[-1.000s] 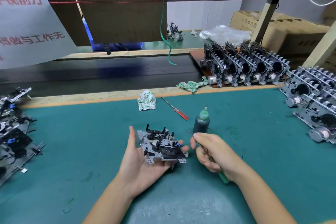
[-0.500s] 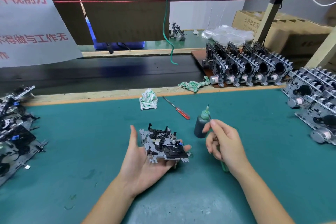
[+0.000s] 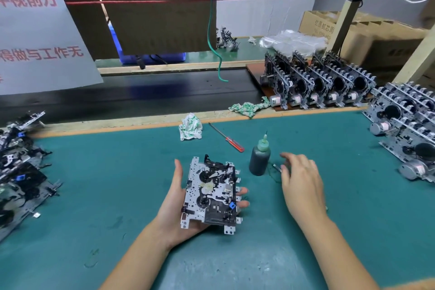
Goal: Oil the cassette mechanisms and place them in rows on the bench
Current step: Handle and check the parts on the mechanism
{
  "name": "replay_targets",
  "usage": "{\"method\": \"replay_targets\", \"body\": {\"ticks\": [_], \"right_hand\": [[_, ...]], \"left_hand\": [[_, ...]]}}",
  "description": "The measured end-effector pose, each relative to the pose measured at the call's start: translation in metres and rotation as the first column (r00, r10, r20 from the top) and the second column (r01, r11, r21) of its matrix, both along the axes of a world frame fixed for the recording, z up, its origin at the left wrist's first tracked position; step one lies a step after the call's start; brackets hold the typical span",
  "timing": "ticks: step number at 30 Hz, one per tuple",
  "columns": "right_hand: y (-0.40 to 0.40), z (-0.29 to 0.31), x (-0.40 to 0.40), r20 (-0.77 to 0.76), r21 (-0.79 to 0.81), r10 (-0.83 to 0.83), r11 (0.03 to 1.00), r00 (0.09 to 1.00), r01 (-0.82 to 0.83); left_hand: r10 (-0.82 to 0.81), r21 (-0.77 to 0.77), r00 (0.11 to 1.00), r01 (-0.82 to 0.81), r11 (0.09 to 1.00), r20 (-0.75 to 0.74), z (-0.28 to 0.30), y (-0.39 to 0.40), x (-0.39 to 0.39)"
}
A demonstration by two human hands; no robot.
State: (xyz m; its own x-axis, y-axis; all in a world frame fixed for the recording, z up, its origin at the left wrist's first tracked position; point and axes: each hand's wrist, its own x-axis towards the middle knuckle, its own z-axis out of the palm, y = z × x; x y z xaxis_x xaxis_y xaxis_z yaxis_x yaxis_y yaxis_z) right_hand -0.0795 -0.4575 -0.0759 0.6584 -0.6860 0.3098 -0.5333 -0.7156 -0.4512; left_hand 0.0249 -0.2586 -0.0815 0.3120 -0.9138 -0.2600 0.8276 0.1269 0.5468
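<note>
My left hand (image 3: 173, 214) holds one cassette mechanism (image 3: 211, 195) over the green mat (image 3: 113, 172), its metal face turned up toward me. My thumb lies along its left edge and my fingertips show past its right edge. The dark oil bottle (image 3: 259, 160) with a green needle cap stands upright just right of it. My right hand (image 3: 302, 186) hovers low beside the bottle, fingers loosely spread. The thin oiling tool (image 3: 277, 167) lies on the mat under that hand, only its metal tip showing clearly.
Finished mechanisms stand in rows at the back right (image 3: 317, 82) and along the right edge (image 3: 409, 125). A loose pile of mechanisms (image 3: 18, 172) lies at the left. A red-handled screwdriver (image 3: 227, 138) and a crumpled rag (image 3: 190, 126) lie behind the bottle, before the black conveyor (image 3: 141, 94).
My right hand dipped the tool at the bottle, then laid it on the mat and spread its fingers. My left hand tilted the mechanism more upright toward me.
</note>
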Motion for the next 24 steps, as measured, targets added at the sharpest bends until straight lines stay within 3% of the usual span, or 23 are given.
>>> {"method": "replay_targets", "body": {"ticks": [3,5,7,9,11,13,17,19,22,23,24], "right_hand": [[0.008,0.007,-0.001,0.365,0.016,0.051,0.998,0.929,-0.061],[0.012,0.011,-0.005,0.488,-0.013,0.229,0.967,0.842,-0.256],[0.018,0.011,-0.011,0.4,-0.024,0.433,0.886,0.808,-0.462],[0.026,0.01,-0.013,0.155,-0.018,0.568,0.82,0.808,-0.573],[0.031,0.007,-0.012,-0.119,-0.084,0.603,0.786,0.789,-0.613],[0.031,0.006,-0.012,-0.273,-0.112,0.588,0.767,0.762,-0.632],[0.023,0.012,-0.021,-0.337,-0.076,0.632,0.721,0.698,-0.689],[0.016,0.013,-0.026,-0.356,-0.047,0.635,0.721,0.686,-0.691],[0.013,0.011,-0.031,-0.422,-0.037,0.595,0.742,0.684,-0.669],[0.013,0.009,-0.033,-0.426,-0.049,0.585,0.747,0.691,-0.663],[0.014,0.007,-0.034,-0.415,-0.065,0.58,0.749,0.701,-0.659]], "left_hand": [[-0.045,-0.005,0.998,0.045,0.999,0.046,0.0,0.001,0.0],[-0.086,0.019,0.993,0.085,0.996,0.086,0.002,0.002,0.001],[-0.146,0.059,0.981,0.139,0.989,0.131,0.004,0.006,0.002],[-0.204,0.119,0.962,0.184,0.976,0.18,0.006,0.01,0.003],[-0.255,0.2,0.943,0.213,0.956,0.212,0.01,0.013,0.005],[-0.302,0.327,0.916,0.209,0.922,0.265,0.018,0.011,0.006],[-0.323,0.576,0.819,-0.011,0.818,0.474,0.028,0.003,0.016],[-0.359,0.58,0.795,0.011,0.815,0.489,0.031,0.005,0.022],[-0.164,0.528,0.846,-0.156,0.835,0.508,0.032,0.007,0.025],[-0.117,0.542,0.797,-0.287,0.79,0.592,0.031,0.009,0.022],[-0.126,0.552,0.683,-0.452,0.701,0.72,0.03,0.012,0.017]]}}
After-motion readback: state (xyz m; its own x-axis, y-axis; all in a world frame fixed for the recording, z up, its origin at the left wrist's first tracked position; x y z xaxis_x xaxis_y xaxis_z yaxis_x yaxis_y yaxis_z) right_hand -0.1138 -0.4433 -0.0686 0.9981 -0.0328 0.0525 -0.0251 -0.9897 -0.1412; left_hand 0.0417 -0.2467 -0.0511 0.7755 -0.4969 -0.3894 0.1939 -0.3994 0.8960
